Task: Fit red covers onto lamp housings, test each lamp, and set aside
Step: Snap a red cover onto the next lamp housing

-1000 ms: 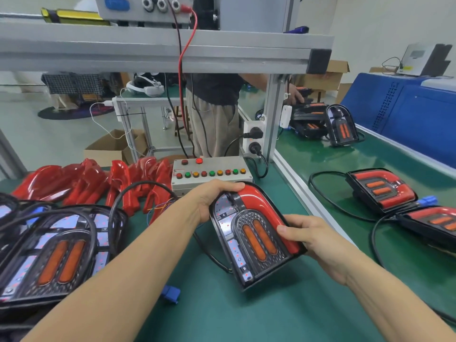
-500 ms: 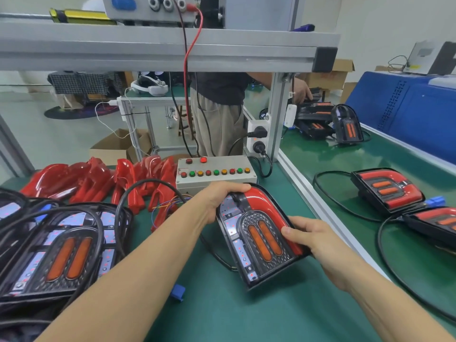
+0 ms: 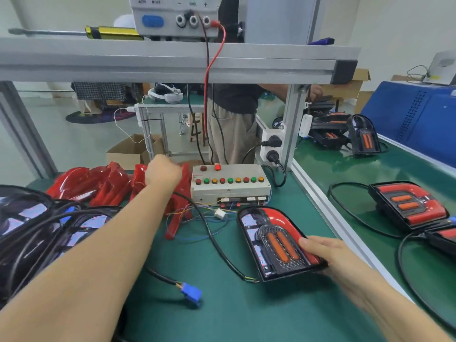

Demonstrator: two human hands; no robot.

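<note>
A black lamp housing point(image 3: 271, 240) with two orange strips lies on the green mat, a red cover point(image 3: 280, 218) fitted over its right half. My right hand point(image 3: 328, 255) grips its lower right corner, thumb on top. My left hand point(image 3: 160, 172) reaches far forward over the pile of loose red covers point(image 3: 98, 186), fingers curled and blurred against the cover point(image 3: 176, 213) beside the test box point(image 3: 229, 186). Whether it grips that cover is unclear. The lamp's black cable ends in a blue connector point(image 3: 191, 293), lying unplugged on the mat.
Bare housings with tangled cables point(image 3: 37, 230) are stacked at the left. Covered lamps point(image 3: 407, 206) lie right of the aluminium rail point(image 3: 320, 206), with more lamps point(image 3: 362, 137) further back. Loose thin wires point(image 3: 197, 218) trail before the box. A person point(image 3: 234, 124) stands behind the bench.
My left hand let go of the lamp's top and moved forward-left to the red covers. The lamp shifted right and now lies on the mat, held by my right hand alone.
</note>
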